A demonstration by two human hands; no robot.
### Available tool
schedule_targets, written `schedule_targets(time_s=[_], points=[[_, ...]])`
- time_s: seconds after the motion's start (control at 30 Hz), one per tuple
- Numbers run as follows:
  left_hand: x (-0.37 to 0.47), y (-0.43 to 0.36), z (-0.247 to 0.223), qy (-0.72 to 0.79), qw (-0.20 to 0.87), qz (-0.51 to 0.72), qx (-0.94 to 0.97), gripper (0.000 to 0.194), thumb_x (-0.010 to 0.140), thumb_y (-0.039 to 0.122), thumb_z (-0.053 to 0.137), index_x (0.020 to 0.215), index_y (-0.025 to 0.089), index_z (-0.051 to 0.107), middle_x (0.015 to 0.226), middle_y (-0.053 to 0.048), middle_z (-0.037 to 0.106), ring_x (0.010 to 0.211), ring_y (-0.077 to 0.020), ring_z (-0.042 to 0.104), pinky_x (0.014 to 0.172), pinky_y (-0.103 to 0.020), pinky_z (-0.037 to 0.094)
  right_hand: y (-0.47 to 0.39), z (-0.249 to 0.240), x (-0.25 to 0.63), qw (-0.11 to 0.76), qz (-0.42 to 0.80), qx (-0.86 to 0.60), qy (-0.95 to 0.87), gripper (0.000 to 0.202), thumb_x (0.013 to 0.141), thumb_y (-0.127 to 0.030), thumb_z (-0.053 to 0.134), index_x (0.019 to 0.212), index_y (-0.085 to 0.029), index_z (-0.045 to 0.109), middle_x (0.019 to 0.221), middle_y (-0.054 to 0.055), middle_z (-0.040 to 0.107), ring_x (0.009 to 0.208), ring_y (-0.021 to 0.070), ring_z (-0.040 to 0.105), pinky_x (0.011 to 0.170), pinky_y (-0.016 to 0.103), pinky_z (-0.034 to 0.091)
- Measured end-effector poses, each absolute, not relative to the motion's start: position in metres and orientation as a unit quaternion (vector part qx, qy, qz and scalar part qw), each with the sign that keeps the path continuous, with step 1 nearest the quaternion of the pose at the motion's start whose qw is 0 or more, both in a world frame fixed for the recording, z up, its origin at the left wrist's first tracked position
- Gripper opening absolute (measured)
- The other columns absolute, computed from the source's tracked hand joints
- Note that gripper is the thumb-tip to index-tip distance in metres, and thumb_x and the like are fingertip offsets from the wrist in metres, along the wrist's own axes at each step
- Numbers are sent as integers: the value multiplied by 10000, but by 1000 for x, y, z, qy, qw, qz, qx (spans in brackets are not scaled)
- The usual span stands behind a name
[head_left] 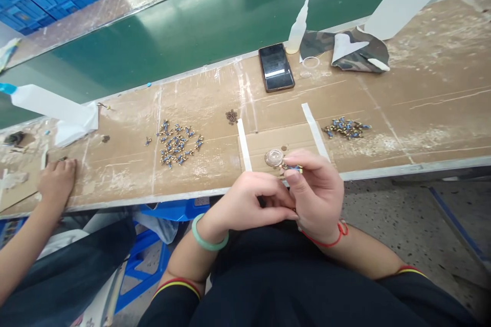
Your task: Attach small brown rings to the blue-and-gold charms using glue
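Observation:
My right hand (320,196) pinches a small blue-and-brass part (296,168) between thumb and fingertips. Close against it, my left hand (259,202) has its fingers curled together; whatever they grip is hidden. Both hands are over the bench's front edge, in front of a cardboard piece (268,138) with white tape strips. A small round clear dish (274,157) sits on that cardboard, just beyond my fingers. Similar blue-and-brass parts lie in a pile on the left (176,145) and another pile on the right (347,127). Small dark brown rings (231,116) are heaped near the cardboard's left tape.
A phone (276,67), a translucent nozzle bottle (298,30) and camouflage cloth (355,53) lie along the green back wall (215,25). At far left, a co-worker's hand (57,181) rests on the bench near a white bottle (49,102). A blue stool (146,255) stands below.

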State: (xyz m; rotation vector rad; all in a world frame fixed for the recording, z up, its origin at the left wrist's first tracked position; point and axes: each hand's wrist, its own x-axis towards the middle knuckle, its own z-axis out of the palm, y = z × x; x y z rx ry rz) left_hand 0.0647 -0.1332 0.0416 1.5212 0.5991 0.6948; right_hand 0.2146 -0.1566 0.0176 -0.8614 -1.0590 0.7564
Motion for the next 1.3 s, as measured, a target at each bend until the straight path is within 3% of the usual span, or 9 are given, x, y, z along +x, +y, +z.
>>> schedule_targets(time_s=[0.1, 0.23, 0.33, 0.53, 0.7, 0.8, 1.13, 1.3], points=[[66, -131, 24, 229, 762, 363, 485, 548, 826, 658, 950, 722, 170, 725, 683, -4, 662, 474, -70, 532, 439, -203, 443, -150, 17, 216, 731, 359, -391, -429, 136, 1005, -452, 865, 1045, -323, 847, 914, -6, 791, 794, 152, 733, 716, 310, 613], [66, -134, 9, 193, 809, 437, 342, 463, 803, 479, 1007, 724, 183, 660, 656, 57, 556, 399, 0, 299, 372, -167, 288, -144, 16, 219, 735, 402, -395, -378, 231, 936, -529, 924, 1000, -321, 846, 847, -25, 777, 755, 137, 734, 703, 282, 629], [66, -136, 8, 209, 814, 438, 319, 516, 748, 493, 1034, 693, 196, 616, 629, 63, 517, 400, -8, 261, 353, -174, 263, -143, 16, 220, 730, 411, -394, -378, 250, 927, -549, 927, 988, -323, 839, 813, -27, 751, 739, 141, 716, 686, 289, 619], [62, -134, 11, 231, 800, 444, 331, 553, 736, 542, 1035, 680, 197, 607, 626, 60, 511, 405, -17, 280, 357, -173, 298, -136, 9, 240, 682, 390, -409, -464, 265, 988, -582, 846, 1020, -319, 839, 866, 2, 733, 774, 168, 684, 699, 333, 588], [53, -134, -3, 214, 736, 510, 390, 369, 837, 410, 1000, 757, 181, 721, 685, 33, 600, 434, -24, 392, 392, -156, 358, -121, 6, 278, 526, 317, -466, -637, 247, 1006, -558, 818, 1002, -320, 884, 939, 43, 708, 905, 223, 672, 878, 427, 605], [51, -137, -15, 218, 693, 552, 409, 246, 860, 348, 990, 826, 189, 805, 715, 10, 655, 491, -47, 483, 431, -151, 403, -114, 4, 289, 466, 284, -463, -698, 179, 1010, -485, 819, 990, -323, 892, 945, 42, 672, 914, 223, 641, 899, 430, 590], [53, -143, -20, 278, 656, 549, 437, 252, 846, 393, 999, 823, 196, 843, 752, -39, 733, 619, -114, 623, 567, -213, 537, -114, -4, 291, 429, 264, -455, -734, 94, 1006, -333, 813, 1057, -347, 891, 955, 39, 652, 928, 230, 625, 891, 431, 583], [53, -143, -22, 273, 655, 551, 438, 239, 862, 382, 987, 833, 195, 840, 770, -46, 745, 644, -128, 648, 601, -233, 567, -116, -5, 291, 420, 270, -470, -728, 102, 1014, -387, 805, 1047, -348, 893, 962, 43, 640, 930, 237, 621, 926, 463, 583]])
